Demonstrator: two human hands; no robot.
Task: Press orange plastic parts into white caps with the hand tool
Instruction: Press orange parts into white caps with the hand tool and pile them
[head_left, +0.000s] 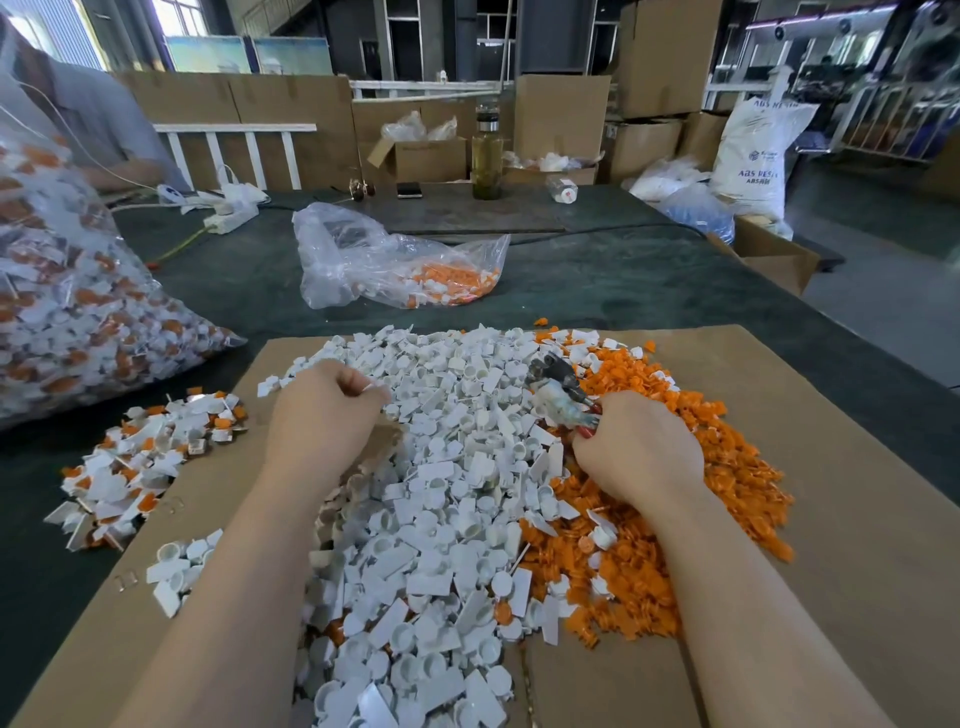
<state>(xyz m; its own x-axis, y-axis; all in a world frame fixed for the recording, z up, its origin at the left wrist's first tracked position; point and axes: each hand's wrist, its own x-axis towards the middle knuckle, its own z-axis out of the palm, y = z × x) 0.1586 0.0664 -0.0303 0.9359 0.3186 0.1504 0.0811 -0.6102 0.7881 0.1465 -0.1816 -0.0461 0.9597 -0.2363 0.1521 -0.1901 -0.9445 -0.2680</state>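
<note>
I hold the tool (563, 395) in my right hand (641, 447), fingers curled round its red handles; its dark metal head points up and left over the seam between the two heaps. My left hand (324, 415) is curled over the caps (441, 467) and pinches a small white piece at the fingertips; which piece I cannot tell.

Handling, as I judge it:
- Caps: light, rigid moulded plastic with a flat tab; take hold by the tab or the rim
- Orange parts (675, 493): small, light, stiff, likely to slip or scatter; pinch one at a time
- Tool: metal, the heaviest item here; grip low on the handles

The heaps lie on cardboard (831, 467) over a dark green table (623, 280). Finished pieces (140, 457) sit at the left, beside a full bag (78, 312). A slack bag (395, 260), a bottle (487, 156) and boxes (561, 119) stand further back in a workshop
</note>
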